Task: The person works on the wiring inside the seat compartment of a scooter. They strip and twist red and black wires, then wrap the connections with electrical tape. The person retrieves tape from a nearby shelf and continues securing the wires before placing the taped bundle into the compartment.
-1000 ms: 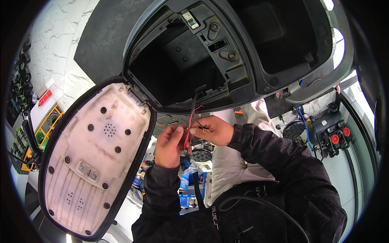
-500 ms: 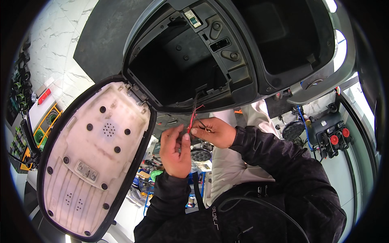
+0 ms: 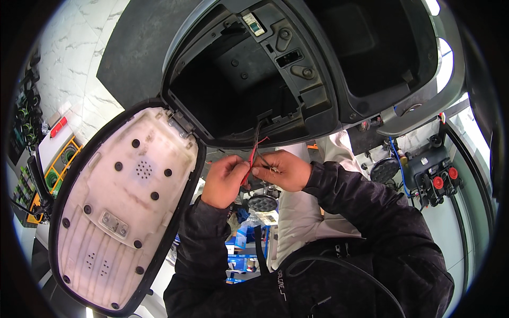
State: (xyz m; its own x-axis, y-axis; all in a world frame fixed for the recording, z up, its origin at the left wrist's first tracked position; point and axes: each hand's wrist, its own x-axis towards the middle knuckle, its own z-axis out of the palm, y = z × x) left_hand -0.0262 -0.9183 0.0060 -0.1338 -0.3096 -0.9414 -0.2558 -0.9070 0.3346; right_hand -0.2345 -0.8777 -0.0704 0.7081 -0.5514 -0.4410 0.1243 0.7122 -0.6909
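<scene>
While the two hands nearly meet, a red wire (image 3: 251, 157) runs between their fingertips, one end poking out just beyond them and the other hanging below the left thumb. The left hand (image 3: 225, 180) is closed in a pinch on that wire. The right hand (image 3: 284, 170), its fingers curled, pinches a dark wire (image 3: 258, 132) just beside the red one; whether it also grips the red wire, I cannot tell. From the hands, the dark wire leads away over the near edge of an open black box (image 3: 212, 111). A small white switch (image 3: 253, 24) sits on the far part of that box, well beyond the hands. To the left of the left hand, a pale lid (image 3: 132, 206) hangs open on a hinge (image 3: 181, 125). Well to the right of the right hand are a blue hose (image 3: 404, 177) and two red knobs (image 3: 437, 183).
</scene>
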